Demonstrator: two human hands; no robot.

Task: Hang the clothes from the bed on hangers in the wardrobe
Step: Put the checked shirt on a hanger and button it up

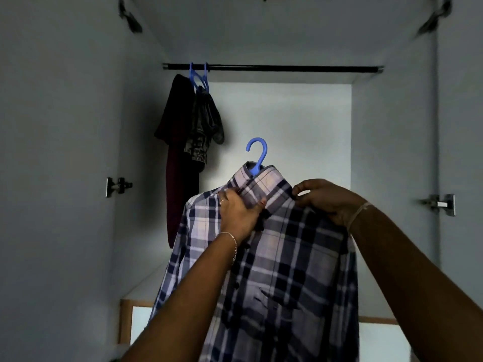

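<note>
Plaid shirt (pixel 287 257) looked soft, light; left hand (pixel 240 215) gripped collar (pixel 264 186), right hand (pixel 329 202) pinched it; safer hold: blue hanger (pixel 257 155) neck.

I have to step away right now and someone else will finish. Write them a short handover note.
Left hand grips the plaid shirt at its collar; right hand pinches the collar's other side.
The shirt is on a blue hanger, held below the rail, not hooked.
Done: two dark garments hang at the rail's left end.
Left: hook this hanger on the rail; the bed is out of view.
</note>
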